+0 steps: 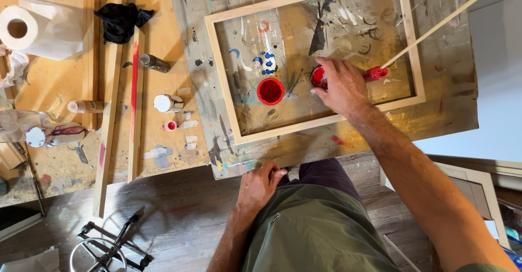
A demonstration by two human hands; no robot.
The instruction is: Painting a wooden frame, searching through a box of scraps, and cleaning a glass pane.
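From where I watched, the red paint jar [318, 76] sat inside the wooden frame [223, 79] on the paint-spattered board [457, 95], mostly hidden under my right hand [341, 87]. That hand lay over it with fingers curled loosely round its rim, touching it; how tight the hold was I could not tell. Just left of it an open lid or shallow cup [270, 91] showed wet red paint. To the right, a thin wooden stick [446, 20] with a red-coated tip ran from beside the hand up toward the far right corner, its long axis diagonal. My left hand [261, 184] rested half-closed on the board's near edge, holding nothing. Farther left stood small paint bottles [168, 103] and a paper towel roll [38, 31].
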